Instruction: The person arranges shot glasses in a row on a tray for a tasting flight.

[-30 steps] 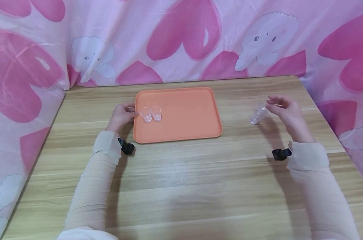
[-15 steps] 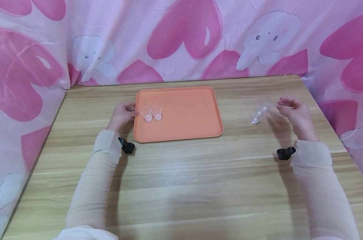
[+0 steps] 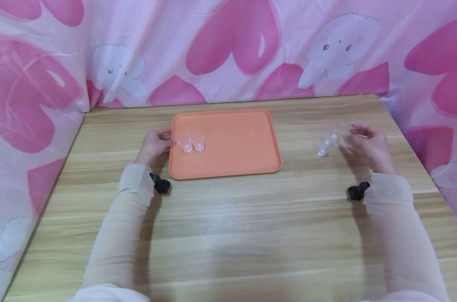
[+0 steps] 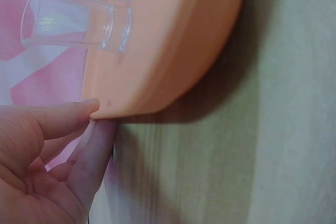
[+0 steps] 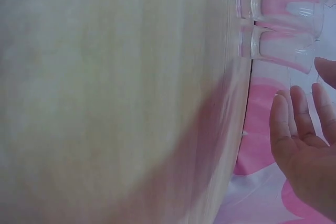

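Observation:
Two small clear cups (image 3: 198,143) stand side by side at the left end of an orange tray (image 3: 237,144). My left hand (image 3: 152,147) pinches the tray's left rim, thumb on top and fingers beneath, as the left wrist view shows. At the right of the table, several more clear cups (image 3: 326,144) stand close together in a slanting row. Just right of that row is my right hand (image 3: 372,147). In the right wrist view its fingers are loosely bent and spread, holding nothing, with the thumb near the rim of the nearest cup (image 5: 286,48).
The wooden table (image 3: 221,235) runs back to a pink patterned curtain (image 3: 228,50), which also hangs along the left and right sides. Between the tray and the row of cups lies bare wood. A small black camera sits on each wrist.
My right hand has come off the row of cups and moved right, then slightly back toward them. The left hand keeps its pinch on the tray, which has stayed in place.

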{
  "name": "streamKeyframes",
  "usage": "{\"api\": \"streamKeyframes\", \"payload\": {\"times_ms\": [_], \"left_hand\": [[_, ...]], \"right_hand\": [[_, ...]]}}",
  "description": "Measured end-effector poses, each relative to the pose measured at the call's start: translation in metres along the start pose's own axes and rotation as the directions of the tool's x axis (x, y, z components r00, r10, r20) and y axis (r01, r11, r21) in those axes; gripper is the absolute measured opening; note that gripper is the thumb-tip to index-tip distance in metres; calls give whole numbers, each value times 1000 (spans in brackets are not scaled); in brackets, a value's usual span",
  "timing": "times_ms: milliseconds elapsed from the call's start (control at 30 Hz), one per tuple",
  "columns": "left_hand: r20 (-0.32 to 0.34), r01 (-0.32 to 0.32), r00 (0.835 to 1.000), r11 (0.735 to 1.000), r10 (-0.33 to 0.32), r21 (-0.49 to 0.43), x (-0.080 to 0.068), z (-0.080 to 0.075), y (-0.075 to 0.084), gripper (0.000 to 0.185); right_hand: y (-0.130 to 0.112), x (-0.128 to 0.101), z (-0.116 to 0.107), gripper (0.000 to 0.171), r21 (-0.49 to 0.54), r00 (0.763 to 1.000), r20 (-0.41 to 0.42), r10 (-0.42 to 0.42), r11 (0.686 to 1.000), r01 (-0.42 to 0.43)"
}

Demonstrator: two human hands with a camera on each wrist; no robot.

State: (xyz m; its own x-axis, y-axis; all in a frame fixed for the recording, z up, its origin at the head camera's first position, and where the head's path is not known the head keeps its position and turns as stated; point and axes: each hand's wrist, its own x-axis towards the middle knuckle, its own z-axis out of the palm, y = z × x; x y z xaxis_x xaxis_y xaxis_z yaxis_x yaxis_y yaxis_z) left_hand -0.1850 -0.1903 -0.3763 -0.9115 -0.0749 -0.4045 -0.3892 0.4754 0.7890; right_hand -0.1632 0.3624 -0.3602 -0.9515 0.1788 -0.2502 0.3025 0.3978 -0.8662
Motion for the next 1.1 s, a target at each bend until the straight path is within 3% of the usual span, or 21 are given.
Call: {"api": "streamKeyframes", "payload": {"times_ms": [67,300,433,1100], "left_hand": [[1,-3,1000,1000,3,1,0,0,0,51],[8,8,1000,1000,-8,-14,0,0,1,52],[10,16,1000,1000,-15,-19,0,0,1,52],[9,37,999,999,-37,-30,0,0,3,52]], "right_hand": [[-1,2,1,27,-59,1000,-3,1,998,-1],[-2,7,2,57,-88,1000,15,-19,996,20],[-4,8,4,64,-120,1000,27,-15,993,18],[-5,18,9,62,-99,998,69,0,995,7]]}}
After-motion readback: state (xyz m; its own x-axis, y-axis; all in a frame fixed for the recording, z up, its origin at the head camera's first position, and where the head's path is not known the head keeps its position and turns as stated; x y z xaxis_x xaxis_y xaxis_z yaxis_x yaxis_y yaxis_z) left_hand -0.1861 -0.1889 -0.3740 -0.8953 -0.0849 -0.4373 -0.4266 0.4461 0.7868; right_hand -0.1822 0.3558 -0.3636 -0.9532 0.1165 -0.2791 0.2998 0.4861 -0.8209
